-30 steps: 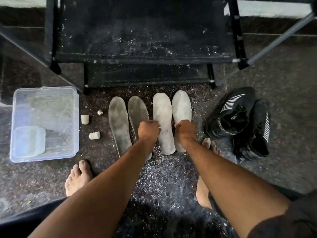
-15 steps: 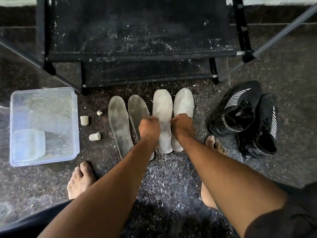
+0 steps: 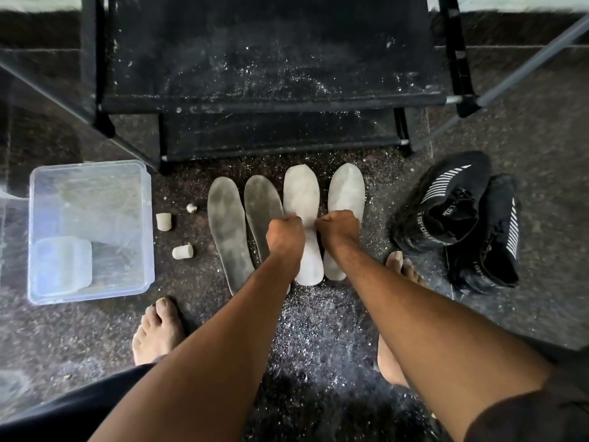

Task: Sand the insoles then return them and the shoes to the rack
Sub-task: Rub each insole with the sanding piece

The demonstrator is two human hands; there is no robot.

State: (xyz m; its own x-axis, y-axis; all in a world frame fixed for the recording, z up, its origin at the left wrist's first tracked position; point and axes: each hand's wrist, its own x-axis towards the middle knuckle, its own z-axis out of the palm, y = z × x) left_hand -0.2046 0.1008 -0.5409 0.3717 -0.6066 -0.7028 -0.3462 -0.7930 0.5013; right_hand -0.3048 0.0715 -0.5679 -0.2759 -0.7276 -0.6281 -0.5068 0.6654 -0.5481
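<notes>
Seen from the head camera, four insoles lie side by side on the speckled floor [image 3: 318, 339], just in front of the black rack [image 3: 271, 103]. The left hand [image 3: 284, 232] is curled into a fist over the seam between the second grey insole [image 3: 262, 202] and the pale insole [image 3: 301, 196]; its fingers are hidden under the knuckles, so whether they pinch an insole cannot be told. The right hand [image 3: 338, 227] is likewise curled, knuckles up, resting on the outer pale insole [image 3: 346, 189], its grip equally hidden. The two hands sit close together, nearly touching. Left of the left hand lies the dark grey insole [image 3: 227, 231], and beyond it three small pale stubs [image 3: 182, 251] and a clear plastic tub [image 3: 89, 199]. Well to the right of the right hand, two black shoes [image 3: 459, 218] with white stripes lie tumbled together. Bare feet [image 3: 158, 330] flank the arms, and white dust covers the floor below the hands.
</notes>
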